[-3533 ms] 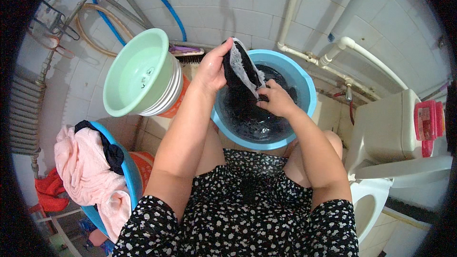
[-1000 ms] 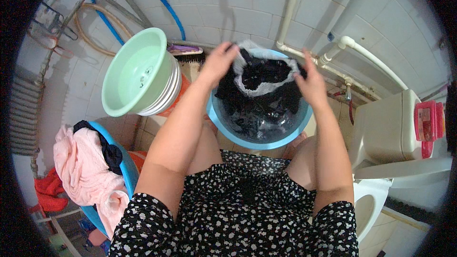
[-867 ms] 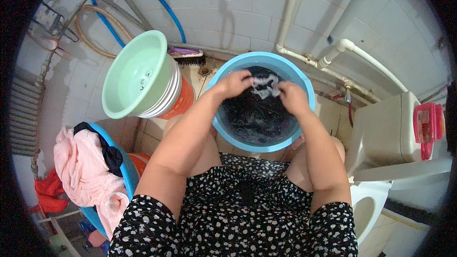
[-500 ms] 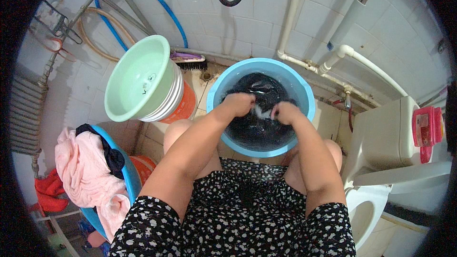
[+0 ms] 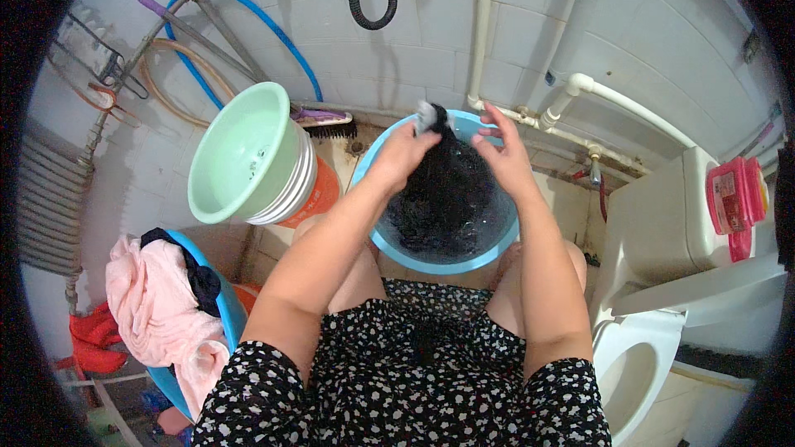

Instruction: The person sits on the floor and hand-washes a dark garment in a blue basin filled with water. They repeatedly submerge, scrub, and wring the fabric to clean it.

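A light blue basin [image 5: 451, 267] stands on the floor between my knees, with a soaked black cloth [image 5: 447, 199] in dark water. My left hand [image 5: 402, 154] is closed on a bunched end of the cloth and holds it up near the basin's far rim. At the top of that bunch a pale grey-white patch [image 5: 428, 117] sticks out. Over the basin's right side hovers my right hand [image 5: 503, 149], its fingers apart and nothing in them. Part of the cloth lies under the water, so its full shape is hidden.
To the left, a pale green basin [image 5: 236, 153] sits tilted on an orange-and-white bucket [image 5: 319, 190]. Nearer, a blue tub [image 5: 234, 306] holds pink cloth [image 5: 157, 290] and dark cloth. A toilet [image 5: 654, 356] stands at right; a brush [image 5: 327, 122] and pipes line the back wall.
Both hands were low in the basin, close together at the cloth. My left hand has lifted a bunch of it up and away; my right hand has risen and opened.
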### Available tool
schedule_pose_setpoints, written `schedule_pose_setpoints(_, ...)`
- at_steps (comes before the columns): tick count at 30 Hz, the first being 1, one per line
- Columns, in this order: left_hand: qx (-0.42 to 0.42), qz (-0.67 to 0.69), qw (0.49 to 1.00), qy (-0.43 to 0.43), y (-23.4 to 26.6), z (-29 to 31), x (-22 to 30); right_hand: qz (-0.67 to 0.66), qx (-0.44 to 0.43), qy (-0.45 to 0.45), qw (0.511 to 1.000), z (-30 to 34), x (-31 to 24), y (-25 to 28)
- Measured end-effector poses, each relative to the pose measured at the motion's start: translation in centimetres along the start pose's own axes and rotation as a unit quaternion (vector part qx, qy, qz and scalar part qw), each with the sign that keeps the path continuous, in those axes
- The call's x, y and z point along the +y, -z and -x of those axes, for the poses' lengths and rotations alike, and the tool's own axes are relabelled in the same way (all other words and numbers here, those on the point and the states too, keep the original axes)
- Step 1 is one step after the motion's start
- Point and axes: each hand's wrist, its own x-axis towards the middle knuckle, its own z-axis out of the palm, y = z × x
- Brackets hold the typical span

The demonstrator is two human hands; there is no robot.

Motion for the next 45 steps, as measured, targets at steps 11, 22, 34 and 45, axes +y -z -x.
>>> schedule_pose_setpoints(11,-0.27,0.346,0.892,-0.107,0.0,3.3,24.3,0.142,-0.223,0.034,0.964,1.7,3.4,-1.9)
schedule_pose_setpoints(22,-0.127,0.354,0.909,-0.177,1.6,3.3,24.1,-0.196,-0.067,-0.286,0.936,0.2,2.5,-1.9)
schedule_pose_setpoints(34,0.18,-0.351,0.919,0.004,1.4,-0.4,-6.7,0.38,-0.054,-0.294,0.876,3.2,7.7,-3.7)
schedule_pose_setpoints(45,0.163,-0.224,0.943,0.183,1.9,-1.2,-15.3,0.182,-0.125,-0.237,0.946,1.4,7.3,-2.5)
